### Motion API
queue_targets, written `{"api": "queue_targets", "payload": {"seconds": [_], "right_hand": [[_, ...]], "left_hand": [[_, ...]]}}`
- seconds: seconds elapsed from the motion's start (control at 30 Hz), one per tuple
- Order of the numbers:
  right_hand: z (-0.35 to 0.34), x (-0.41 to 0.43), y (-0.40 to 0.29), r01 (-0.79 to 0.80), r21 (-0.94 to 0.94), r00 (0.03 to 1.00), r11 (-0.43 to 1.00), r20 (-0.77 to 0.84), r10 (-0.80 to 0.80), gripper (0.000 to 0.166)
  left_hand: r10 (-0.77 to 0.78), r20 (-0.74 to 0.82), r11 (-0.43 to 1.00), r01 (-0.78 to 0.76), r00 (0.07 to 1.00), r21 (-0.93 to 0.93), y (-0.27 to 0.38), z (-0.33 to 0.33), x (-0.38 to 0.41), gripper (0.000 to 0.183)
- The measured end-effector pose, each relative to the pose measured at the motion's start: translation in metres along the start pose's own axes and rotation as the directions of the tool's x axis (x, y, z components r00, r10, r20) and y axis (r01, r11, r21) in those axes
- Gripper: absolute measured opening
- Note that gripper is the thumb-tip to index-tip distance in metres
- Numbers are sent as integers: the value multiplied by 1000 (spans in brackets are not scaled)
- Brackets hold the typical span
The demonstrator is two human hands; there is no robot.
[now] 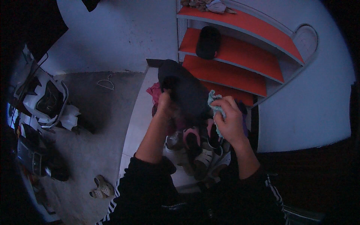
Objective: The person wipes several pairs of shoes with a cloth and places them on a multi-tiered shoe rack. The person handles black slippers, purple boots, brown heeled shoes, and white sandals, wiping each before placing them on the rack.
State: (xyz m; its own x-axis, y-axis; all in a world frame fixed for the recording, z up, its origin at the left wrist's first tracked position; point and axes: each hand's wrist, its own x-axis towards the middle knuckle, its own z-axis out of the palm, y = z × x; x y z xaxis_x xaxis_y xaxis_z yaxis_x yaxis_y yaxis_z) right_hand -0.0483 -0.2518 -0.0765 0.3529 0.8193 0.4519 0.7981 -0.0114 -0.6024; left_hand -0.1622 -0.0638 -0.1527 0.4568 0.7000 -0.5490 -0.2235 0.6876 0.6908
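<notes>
My left hand (166, 102) grips a large dark grey, rounded item (184, 81) at its near left side. It has a dark hollow beside my fingers, but dim light and blur keep me from telling its kind. In my right hand (230, 121) is a crumpled pale green cloth (215, 101), pinched between thumb and fingers a little right of the dark item. Below both hands lie several shoes on the pale tiled floor, among them a pink-trimmed shoe (192, 135) and a strappy light sandal (203, 160). Dark red fabric (154, 92) shows behind my left hand.
Ahead stands a shelf unit with orange boards (236, 67). It carries a black rounded item (208, 42) and bundled fabric (215, 6). On the left are a white motor scooter (46, 97), a clothes hanger (107, 83) and beige clogs (102, 188) on concrete.
</notes>
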Motion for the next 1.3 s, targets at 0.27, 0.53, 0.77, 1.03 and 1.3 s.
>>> {"api": "queue_targets", "payload": {"seconds": [0.27,0.53,0.77,1.03,1.3], "right_hand": [[-1,2,1,71,-81,989,994,-123,-80,31],[0,1,0,37,-76,990,996,-134,-47,29],[10,-5,0,59,-72,996,996,69,-54,26],[-13,4,-8,123,-66,948,990,-287,-137,29],[1,7,-11,9,-136,997,991,-70,-19,25]], "left_hand": [[-113,418,899,272,901,-343,-17,4,3,38],[-166,92,853,190,982,-487,-23,20,-9,17],[-187,33,799,172,982,-577,-19,19,-16,14],[-1,-78,878,-36,997,-478,-24,28,-21,15],[403,224,562,-433,888,704,-84,-32,56,21]]}}
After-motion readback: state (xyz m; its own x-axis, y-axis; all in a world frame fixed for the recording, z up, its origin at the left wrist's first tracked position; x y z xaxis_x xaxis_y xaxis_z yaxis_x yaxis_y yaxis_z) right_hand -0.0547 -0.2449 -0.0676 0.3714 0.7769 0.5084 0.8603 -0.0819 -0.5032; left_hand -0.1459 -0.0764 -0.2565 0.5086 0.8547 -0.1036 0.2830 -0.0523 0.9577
